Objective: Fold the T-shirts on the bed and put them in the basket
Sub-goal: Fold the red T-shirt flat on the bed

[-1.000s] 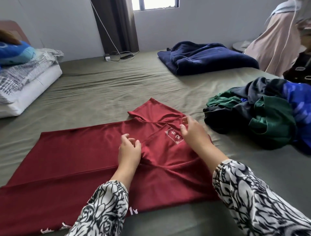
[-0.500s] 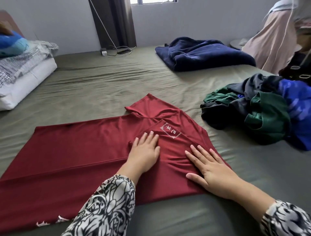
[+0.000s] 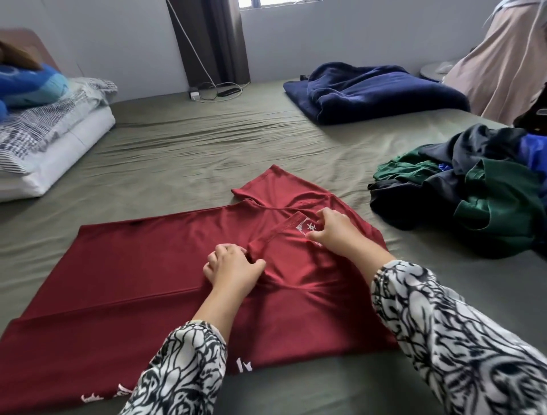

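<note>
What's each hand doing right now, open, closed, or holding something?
Left hand: closed, pinching a fold of the red T-shirt.
Right hand: closed, pinching the folded-over sleeve edge of the same shirt.

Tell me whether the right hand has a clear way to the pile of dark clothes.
Probably yes: only bare bed sheet lies between the right hand and the pile of dark clothes, though its fingers now pinch the red T-shirt.

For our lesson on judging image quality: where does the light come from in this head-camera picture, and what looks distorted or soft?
Head view: daylight enters by the window at the top, overexposed to white; the wide lens bows the bed and stretches the patterned sleeves at the lower edge; the red T-shirt shows a soft sheen, with faint shadows under both hands.
</note>
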